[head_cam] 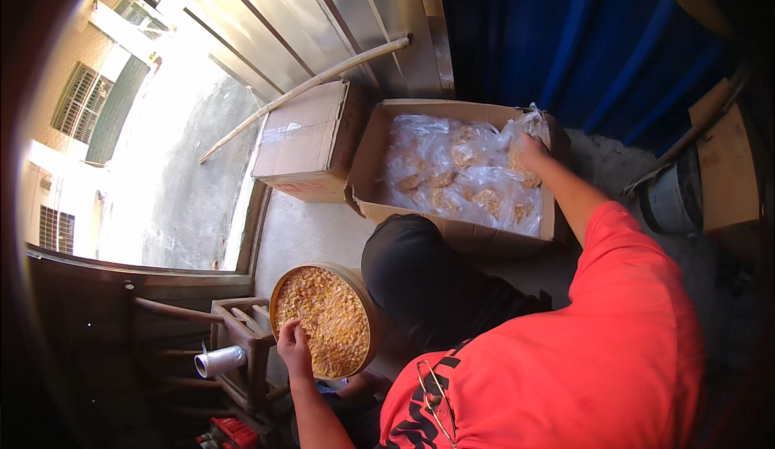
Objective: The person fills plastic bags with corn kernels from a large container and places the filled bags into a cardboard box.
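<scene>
My right hand (pixel 533 151) reaches into an open cardboard box (pixel 463 224), its fingers on a clear plastic bag (pixel 519 155) with pale yellow pieces in it. Several more such bags (pixel 466 146) lie in the box. Lower left, my left hand (pixel 294 345) is over the near left edge of a round tub full of loose yellow kernels or pieces (pixel 327 313). Its fingers are bent with the tips close together; whether they pinch a piece is too small to tell.
A closed carton (pixel 303 128) stands beside the open box, with a long wooden pole (pixel 327 74) leaning across it. Left of the tub are a wooden stool (pixel 257 334), a silvery roll (pixel 221 361) and a red plastic basket (pixel 236 431). A bucket (pixel 672 198) stands at the right.
</scene>
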A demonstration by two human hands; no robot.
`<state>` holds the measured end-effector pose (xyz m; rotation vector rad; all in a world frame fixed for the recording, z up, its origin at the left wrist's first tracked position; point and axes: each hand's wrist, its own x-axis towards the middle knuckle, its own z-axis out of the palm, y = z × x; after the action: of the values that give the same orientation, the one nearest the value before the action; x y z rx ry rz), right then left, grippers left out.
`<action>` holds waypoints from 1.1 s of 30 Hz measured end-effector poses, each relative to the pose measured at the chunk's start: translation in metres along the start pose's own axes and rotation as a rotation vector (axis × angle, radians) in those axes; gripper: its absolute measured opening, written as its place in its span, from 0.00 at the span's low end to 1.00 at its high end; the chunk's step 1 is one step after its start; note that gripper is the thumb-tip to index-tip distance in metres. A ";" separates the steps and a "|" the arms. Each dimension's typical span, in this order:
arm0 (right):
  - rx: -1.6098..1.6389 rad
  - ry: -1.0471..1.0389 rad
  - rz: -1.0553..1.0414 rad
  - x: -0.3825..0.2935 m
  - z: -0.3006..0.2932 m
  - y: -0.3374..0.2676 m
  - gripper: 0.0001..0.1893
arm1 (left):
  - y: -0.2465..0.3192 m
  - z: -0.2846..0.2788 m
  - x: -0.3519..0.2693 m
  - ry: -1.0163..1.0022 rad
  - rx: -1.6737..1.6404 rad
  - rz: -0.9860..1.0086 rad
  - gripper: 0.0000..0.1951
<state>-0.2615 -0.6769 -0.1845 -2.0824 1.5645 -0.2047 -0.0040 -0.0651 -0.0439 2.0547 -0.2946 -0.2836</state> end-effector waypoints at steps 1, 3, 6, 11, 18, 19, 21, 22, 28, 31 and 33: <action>0.032 0.030 -0.024 -0.008 -0.003 -0.003 0.18 | 0.005 -0.002 -0.001 -0.004 0.019 0.042 0.04; -0.040 0.019 -0.180 -0.026 -0.013 -0.009 0.21 | 0.015 -0.007 -0.003 -0.025 -0.022 0.058 0.05; -0.028 -0.020 -0.348 -0.053 -0.026 -0.021 0.18 | 0.029 -0.020 -0.010 0.013 -0.052 0.064 0.05; 0.091 -0.021 -0.613 -0.083 -0.039 -0.050 0.13 | 0.047 -0.057 -0.024 0.089 -0.044 0.043 0.06; 0.418 -0.334 -1.093 -0.152 -0.031 -0.240 0.13 | 0.022 -0.178 -0.110 0.487 -0.056 -0.066 0.08; 0.505 -0.403 -1.132 -0.168 -0.031 -0.268 0.12 | 0.015 -0.193 -0.120 0.521 -0.015 -0.058 0.08; 0.607 -0.590 -1.144 -0.201 -0.038 -0.306 0.11 | 0.004 -0.216 -0.138 0.598 -0.049 -0.039 0.08; 0.539 -0.637 -1.135 -0.223 -0.039 -0.326 0.11 | -0.002 -0.231 -0.155 0.675 -0.041 -0.099 0.08; 0.491 -1.115 -1.256 -0.326 -0.011 -0.391 0.09 | -0.029 -0.279 -0.233 0.820 -0.001 -0.389 0.06; 0.345 -1.176 -1.417 -0.362 0.034 -0.413 0.09 | -0.053 -0.285 -0.255 0.628 0.107 -0.588 0.06; 0.379 -1.316 -1.380 -0.381 0.062 -0.418 0.08 | -0.064 -0.283 -0.247 0.416 0.177 -0.703 0.09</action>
<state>-0.0024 -0.2223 0.0379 -1.8290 -0.6718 0.3338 -0.1398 0.2774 0.0532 2.2710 0.6926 -0.2459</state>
